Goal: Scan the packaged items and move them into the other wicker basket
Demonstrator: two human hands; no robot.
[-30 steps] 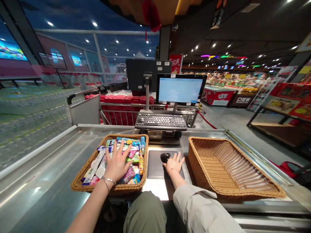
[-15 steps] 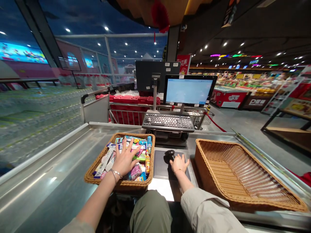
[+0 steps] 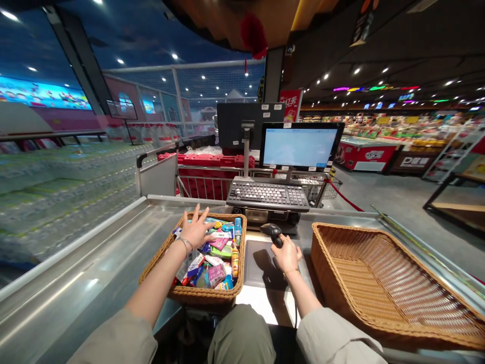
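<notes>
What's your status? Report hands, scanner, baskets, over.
Left hand open, fingers spread on packets in left wicker basket. Right hand grips barcode scanner above grey pad. Second wicker basket at right, apart from both hands.

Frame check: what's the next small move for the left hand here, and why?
Probably close the left hand on one of the packets: it is spread open over the full wicker basket, while the right hand holds the barcode scanner ready.

tan woven basket [image 3: 379, 283]; black scanner [image 3: 273, 232]; multicoloured packets [image 3: 217, 253]
</notes>
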